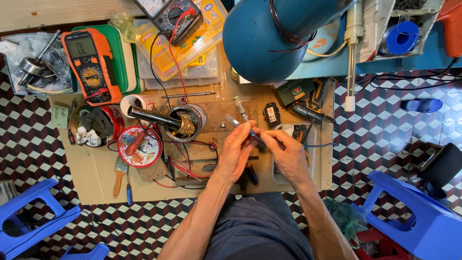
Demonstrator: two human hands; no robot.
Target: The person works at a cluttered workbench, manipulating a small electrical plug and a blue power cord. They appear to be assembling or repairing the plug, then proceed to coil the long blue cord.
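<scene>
A low cardboard-covered tabletop point(96, 178) sits on a floor of red, black and white cube-pattern tiles point(385, 130). Both hands meet above its middle: the left hand point(236, 151) and the right hand point(288, 154) have their fingers closed on a slim blue-handled tool point(252, 135), its metal tip pointing away from them. Just left of the fingers stands a tin point(187, 123) with a soldering iron point(149, 115) resting in it; farther left lies an orange multimeter point(90, 62). A blue desk lamp point(269, 38) hangs beyond the fingers. Blue plastic stools point(418, 212) flank the person.
</scene>
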